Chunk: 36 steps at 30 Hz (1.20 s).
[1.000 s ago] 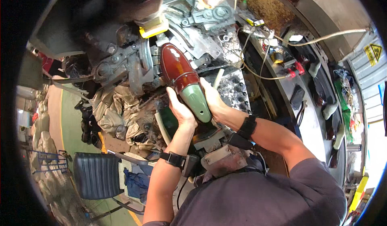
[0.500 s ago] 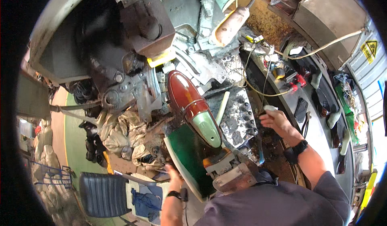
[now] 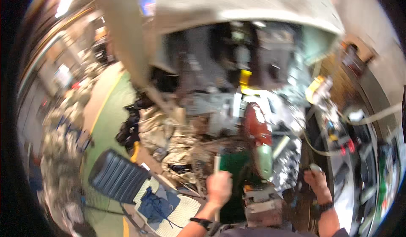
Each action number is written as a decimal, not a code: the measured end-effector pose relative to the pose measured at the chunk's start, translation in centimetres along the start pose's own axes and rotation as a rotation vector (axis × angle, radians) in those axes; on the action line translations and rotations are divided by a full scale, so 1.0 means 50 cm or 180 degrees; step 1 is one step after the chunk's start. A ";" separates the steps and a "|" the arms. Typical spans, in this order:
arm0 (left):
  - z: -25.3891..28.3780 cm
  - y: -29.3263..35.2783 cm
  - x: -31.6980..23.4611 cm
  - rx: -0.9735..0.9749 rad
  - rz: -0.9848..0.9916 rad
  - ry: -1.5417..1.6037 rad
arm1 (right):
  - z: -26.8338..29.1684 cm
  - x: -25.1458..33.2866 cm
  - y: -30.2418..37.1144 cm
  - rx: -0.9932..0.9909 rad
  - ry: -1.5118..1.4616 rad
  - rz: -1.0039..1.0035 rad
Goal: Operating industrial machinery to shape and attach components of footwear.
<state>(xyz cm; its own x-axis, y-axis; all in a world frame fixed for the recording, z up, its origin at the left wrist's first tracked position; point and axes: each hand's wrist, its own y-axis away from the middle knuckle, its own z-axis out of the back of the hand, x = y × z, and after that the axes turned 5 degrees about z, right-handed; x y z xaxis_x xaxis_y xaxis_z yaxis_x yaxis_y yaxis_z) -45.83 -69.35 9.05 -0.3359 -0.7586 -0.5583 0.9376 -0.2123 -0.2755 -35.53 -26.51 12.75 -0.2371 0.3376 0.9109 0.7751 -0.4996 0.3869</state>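
Shoe (image 3: 257, 120), red-brown, green last (image 3: 265, 161) inside, hands (image 3: 219, 189) on either side

My left forearm (image 3: 191, 230) slants up and rightward to my curled left hand (image 3: 219, 188); well apart from it, my right forearm (image 3: 329, 221) leans up and leftward to my right hand (image 3: 317, 182), its blurred fingers (image 3: 310, 176) bent inward

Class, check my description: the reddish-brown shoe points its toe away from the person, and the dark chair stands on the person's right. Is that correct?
Not quite: the dark chair stands on the person's left, as the head view shows. The rest holds: the reddish-brown shoe does have its toe pointing away.
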 end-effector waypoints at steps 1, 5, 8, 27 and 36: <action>-0.051 -0.003 -0.021 -0.0489 -0.0839 0.0783 | 0.023 -0.030 -0.021 0.0130 -0.0109 -0.0020; -0.255 0.069 0.017 0.1379 0.0151 0.0577 | -0.063 0.021 0.000 0.0377 0.0217 0.0068; -0.341 0.083 0.088 0.1416 0.0205 0.0904 | -0.075 0.040 0.025 0.0514 0.0299 0.0224; 0.373 0.027 -0.053 -0.0802 0.1331 0.4744 | -0.291 0.125 0.326 0.2531 0.1712 0.2831; 0.311 -0.099 -0.305 0.0875 0.1233 0.5762 | -0.293 0.141 0.440 0.1690 0.2857 0.5107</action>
<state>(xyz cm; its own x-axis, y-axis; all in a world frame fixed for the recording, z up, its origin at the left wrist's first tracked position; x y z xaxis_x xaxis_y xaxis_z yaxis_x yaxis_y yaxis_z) -43.96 -66.28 31.08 0.3680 0.6672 -0.6476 0.9000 -0.4305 0.0679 -28.76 -46.82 29.77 0.7254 -0.6646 0.1792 0.5743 0.4408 -0.6898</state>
